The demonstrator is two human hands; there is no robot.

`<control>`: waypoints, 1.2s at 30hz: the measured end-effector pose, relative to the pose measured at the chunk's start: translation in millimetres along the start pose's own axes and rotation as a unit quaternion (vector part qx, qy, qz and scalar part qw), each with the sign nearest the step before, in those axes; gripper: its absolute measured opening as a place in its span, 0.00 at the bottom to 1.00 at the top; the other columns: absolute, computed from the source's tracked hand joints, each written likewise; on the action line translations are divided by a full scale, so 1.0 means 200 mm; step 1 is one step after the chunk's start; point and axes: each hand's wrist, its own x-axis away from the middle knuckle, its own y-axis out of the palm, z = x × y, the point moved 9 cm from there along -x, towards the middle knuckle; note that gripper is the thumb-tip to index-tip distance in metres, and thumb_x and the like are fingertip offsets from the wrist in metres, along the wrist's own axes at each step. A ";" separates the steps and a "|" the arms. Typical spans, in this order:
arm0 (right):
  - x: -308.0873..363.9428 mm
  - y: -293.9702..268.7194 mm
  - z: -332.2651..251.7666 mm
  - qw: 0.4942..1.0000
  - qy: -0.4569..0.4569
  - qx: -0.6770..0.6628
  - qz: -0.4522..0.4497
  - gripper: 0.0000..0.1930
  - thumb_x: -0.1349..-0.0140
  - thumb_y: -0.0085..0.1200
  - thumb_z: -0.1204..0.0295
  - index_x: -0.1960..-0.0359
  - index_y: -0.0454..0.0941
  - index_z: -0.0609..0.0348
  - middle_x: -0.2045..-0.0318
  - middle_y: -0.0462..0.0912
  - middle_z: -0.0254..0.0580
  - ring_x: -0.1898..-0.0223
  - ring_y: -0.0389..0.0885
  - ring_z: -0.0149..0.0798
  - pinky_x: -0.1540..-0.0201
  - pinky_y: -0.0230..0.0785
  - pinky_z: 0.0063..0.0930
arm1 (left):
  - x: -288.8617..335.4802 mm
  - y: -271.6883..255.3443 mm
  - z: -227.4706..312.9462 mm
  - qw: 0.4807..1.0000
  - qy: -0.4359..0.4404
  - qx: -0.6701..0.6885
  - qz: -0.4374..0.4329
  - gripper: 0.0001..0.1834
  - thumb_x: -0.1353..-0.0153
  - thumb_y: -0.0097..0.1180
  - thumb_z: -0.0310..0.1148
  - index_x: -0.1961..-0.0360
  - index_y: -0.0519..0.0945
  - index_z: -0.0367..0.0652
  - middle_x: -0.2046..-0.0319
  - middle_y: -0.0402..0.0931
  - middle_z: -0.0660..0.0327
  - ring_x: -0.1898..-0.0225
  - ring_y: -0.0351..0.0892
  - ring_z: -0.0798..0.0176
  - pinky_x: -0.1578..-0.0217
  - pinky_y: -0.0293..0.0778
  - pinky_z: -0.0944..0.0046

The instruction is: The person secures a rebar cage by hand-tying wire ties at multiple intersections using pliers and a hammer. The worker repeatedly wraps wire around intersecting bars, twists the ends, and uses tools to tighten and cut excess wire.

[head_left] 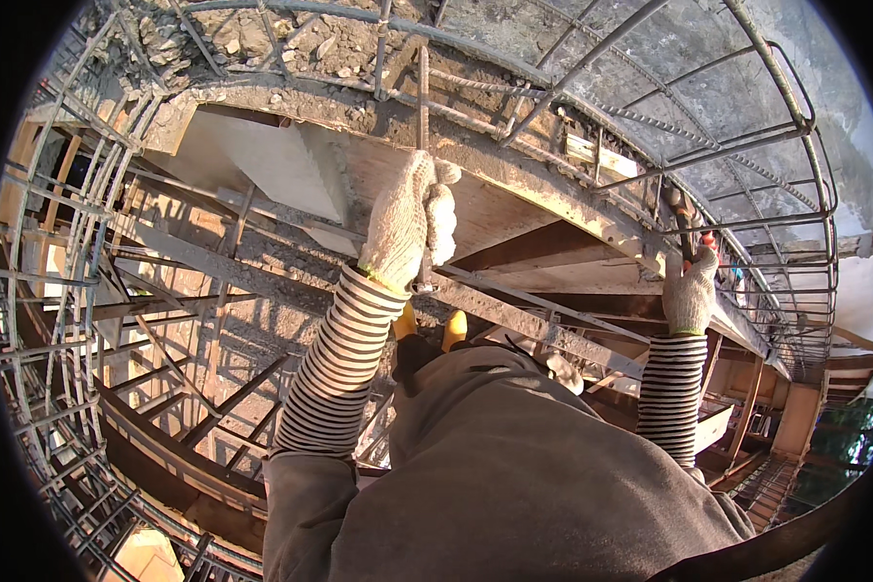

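My left hand (407,221), in a knitted off-white glove, is closed around a narrow rusty steel bar (422,102). The bar rises past the concrete-crusted timber edge (500,155), and its lower end shows just below my fist. Over at the right, my gloved right hand (691,291) is wrapped around a hand tool with dark and red parts (687,233). That tool lies close to the rebar and the form edge, and its exact kind is not clear. Striped cuffs cover both my forearms.
A curved rebar cage (810,126) stands at the right over grey concrete sheeting (747,73). More tied rebar (58,291) fills the left. Rubble (310,44) lies beyond the form. Below are timber beams (218,262), open gaps and my yellow boots (455,331).
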 end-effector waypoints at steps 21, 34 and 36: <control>0.66 0.12 0.10 0.854 0.068 -0.511 0.064 0.10 0.27 0.55 0.64 0.59 0.72 0.56 0.81 0.70 0.29 0.83 0.65 0.23 0.80 0.58 0.20 | 0.00 0.21 0.29 0.965 -0.119 0.138 -0.188 0.21 0.22 0.44 0.46 0.49 0.79 0.37 0.80 0.58 0.71 0.81 0.59 0.71 0.82 0.61 0.65; 1.15 -0.18 -1.46 0.581 -0.445 -0.440 -0.521 0.25 0.32 0.62 0.56 0.45 0.78 0.65 0.64 0.84 0.53 0.61 0.85 0.56 0.58 0.78 0.42 | -0.04 0.20 0.26 0.967 -0.115 0.113 -0.198 0.19 0.22 0.47 0.44 0.51 0.79 0.38 0.79 0.61 0.71 0.81 0.63 0.71 0.79 0.63 0.66; 1.20 -0.35 -1.55 0.512 -0.547 -0.446 -0.489 0.21 0.32 0.62 0.57 0.51 0.79 0.64 0.65 0.83 0.53 0.63 0.84 0.56 0.58 0.76 0.45 | -0.03 0.21 0.28 0.967 -0.114 0.105 -0.203 0.18 0.22 0.47 0.44 0.51 0.78 0.38 0.79 0.61 0.71 0.82 0.62 0.71 0.80 0.63 0.66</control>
